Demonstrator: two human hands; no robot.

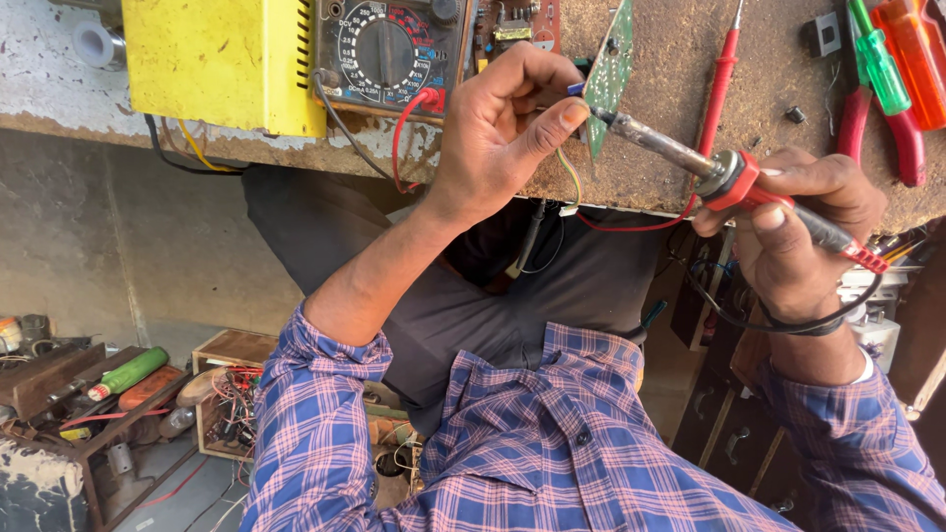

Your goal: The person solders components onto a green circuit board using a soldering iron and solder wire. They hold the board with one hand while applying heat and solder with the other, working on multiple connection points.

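Soldering iron (680, 156), red-handled, is clamped in the curled fingers of the right hand (798, 236), its metal tip reaching a small green circuit board (609, 74). That board is pinched on edge between thumb and fingertips of the left hand (503, 128). Beyond the left fingers lie a multimeter (392, 49) and a yellow box (225, 61); beyond the right fingers, a green screwdriver (879, 64) and red-handled pliers (892, 133).

The big yellow metal box (225, 61) runs off the top edge. The flat green circuit board (608, 74) is partly hidden behind the left hand (503, 128). The orange see-through screwdriver handle (916, 54) is cut off at the corner.
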